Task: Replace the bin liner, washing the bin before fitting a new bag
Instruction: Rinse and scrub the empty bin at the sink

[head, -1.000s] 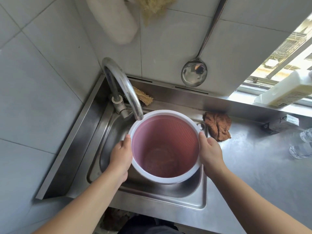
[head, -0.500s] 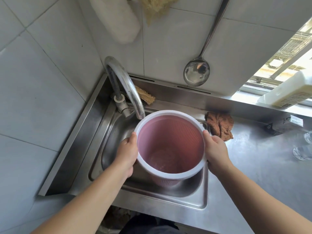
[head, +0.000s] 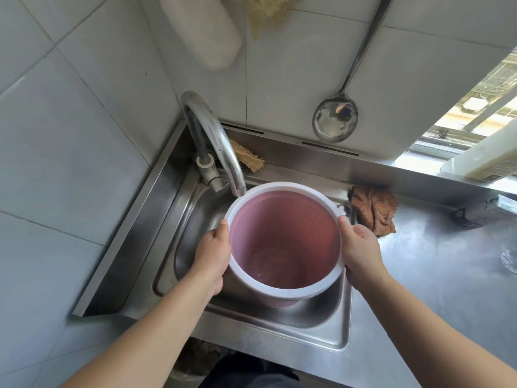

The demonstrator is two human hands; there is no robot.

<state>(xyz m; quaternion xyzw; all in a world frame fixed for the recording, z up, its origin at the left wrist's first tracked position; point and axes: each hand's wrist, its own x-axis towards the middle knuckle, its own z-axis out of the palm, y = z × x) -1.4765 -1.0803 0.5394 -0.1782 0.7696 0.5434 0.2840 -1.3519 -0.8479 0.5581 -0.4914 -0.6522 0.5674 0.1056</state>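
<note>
Holding a round pink plastic bin with a white rim (head: 282, 236) over the basin of a stainless-steel sink (head: 179, 219), mouth facing up, just below and in front of the spout of a curved chrome tap (head: 215, 141). Gripping the bin's left side with the left hand (head: 211, 253), thumb lying against the white rim, fingers wrapped out of sight round the wall. Clasping the right side with the right hand (head: 361, 253), thumb on the rim, the rest of that grip likewise curled round the outside. Showing a wet sheen at the bin's bottom. Lying beside the sink on the steel counter (head: 433, 289), a crumpled brown cloth (head: 373, 210). Hanging on the white tiled wall (head: 70, 121) above, a steel ladle (head: 335, 119). Resting behind the tap, a frayed tan scrubbing pad (head: 247, 161).
</note>
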